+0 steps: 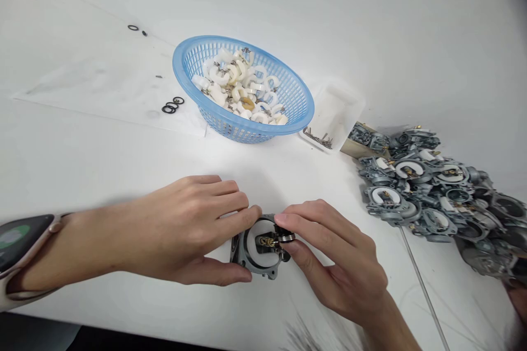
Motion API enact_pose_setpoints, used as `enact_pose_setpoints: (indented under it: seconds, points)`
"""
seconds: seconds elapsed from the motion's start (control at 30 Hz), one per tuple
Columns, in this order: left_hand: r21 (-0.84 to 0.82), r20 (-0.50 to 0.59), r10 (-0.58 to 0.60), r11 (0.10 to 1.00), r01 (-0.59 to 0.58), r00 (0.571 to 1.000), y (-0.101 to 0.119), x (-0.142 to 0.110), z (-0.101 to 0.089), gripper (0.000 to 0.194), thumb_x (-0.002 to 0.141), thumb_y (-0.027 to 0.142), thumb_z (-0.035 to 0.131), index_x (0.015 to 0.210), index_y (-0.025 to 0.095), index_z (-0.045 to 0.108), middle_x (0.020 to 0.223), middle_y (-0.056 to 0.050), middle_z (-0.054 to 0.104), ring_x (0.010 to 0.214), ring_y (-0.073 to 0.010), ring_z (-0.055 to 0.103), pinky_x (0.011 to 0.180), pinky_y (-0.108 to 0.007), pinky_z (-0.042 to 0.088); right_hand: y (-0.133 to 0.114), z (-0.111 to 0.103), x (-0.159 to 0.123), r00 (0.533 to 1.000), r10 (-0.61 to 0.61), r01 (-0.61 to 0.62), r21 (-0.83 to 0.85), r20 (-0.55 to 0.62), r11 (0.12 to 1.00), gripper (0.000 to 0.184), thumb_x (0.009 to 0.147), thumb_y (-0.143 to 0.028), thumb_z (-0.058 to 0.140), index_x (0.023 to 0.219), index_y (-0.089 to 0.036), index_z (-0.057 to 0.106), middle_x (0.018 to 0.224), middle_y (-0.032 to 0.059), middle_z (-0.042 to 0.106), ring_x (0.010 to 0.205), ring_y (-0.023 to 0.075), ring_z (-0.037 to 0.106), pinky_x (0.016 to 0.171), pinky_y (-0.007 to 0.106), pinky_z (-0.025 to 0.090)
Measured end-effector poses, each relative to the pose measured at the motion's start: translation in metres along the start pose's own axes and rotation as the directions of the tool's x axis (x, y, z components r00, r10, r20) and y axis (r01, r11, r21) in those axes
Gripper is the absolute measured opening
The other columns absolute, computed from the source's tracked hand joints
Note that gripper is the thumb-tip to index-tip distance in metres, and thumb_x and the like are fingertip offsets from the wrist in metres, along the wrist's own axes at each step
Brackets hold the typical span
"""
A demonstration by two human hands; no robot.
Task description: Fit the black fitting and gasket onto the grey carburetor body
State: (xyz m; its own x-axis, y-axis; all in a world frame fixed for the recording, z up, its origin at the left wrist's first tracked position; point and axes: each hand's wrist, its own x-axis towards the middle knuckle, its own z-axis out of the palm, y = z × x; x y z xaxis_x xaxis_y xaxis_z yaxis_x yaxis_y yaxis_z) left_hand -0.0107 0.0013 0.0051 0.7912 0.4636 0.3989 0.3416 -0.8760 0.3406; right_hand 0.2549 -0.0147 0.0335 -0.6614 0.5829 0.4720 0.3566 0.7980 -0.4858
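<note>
Near the front of the white table, my left hand [197, 230] grips a grey metal carburetor [269, 270] from its left side, fingers over the far edge and thumb along the near edge. A white C-shaped float [252, 247] lies in the carburetor's open bowl side, with brass parts [267, 241] in the middle. My right hand [335, 258] is closed at the carburetor's right edge. Between its thumb and forefinger is a small dark round part with a shiny ribbed rim [287, 238]. The fingertips partly hide that part, so its exact kind is unclear.
A blue basket [247, 130] full of white floats stands behind my hands. Beside it, a white tray [349, 107] holds thin metal pins [319, 137]. Many carburetors [424, 186] are heaped at right. Black rings [169, 107] lie at left. A thin rod or seam [424, 288] runs at right.
</note>
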Motion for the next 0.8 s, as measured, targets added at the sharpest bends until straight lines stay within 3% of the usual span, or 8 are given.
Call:
enact_pose_setpoints:
  seconds: [0.47, 0.8]
  points:
    - [-0.006, -0.029, 0.024, 1.0, -0.025, 0.999, 0.0003, 0.0016, -0.001, 0.041, 0.101, 0.046, 0.062, 0.122, 0.011, 0.06, 0.085, -0.007, 0.064, 0.074, -0.0221, 0.06, 0.069, -0.036, 0.05, -0.0028, -0.0061, 0.0, 0.993, 0.028, -0.013, -0.125, 0.114, 0.992, 0.032, 0.096, 0.001, 0.06, 0.126, -0.011, 0.063, 0.11, 0.0114, 0.067, 0.094, 0.0201, 0.06, 0.082, 0.038, 0.048]
    - [-0.003, -0.016, 0.01, 1.0, -0.011, 1.0, -0.0002, 0.0, -0.0002, 0.04, 0.101, 0.046, 0.061, 0.122, 0.012, 0.06, 0.086, -0.007, 0.064, 0.076, -0.0226, 0.061, 0.071, -0.037, 0.051, 0.0003, 0.0004, -0.0028, 1.0, -0.011, 0.012, -0.076, 0.016, 0.997, 0.033, 0.095, 0.0, 0.063, 0.127, -0.009, 0.063, 0.11, 0.0108, 0.07, 0.096, 0.0201, 0.063, 0.082, 0.037, 0.051]
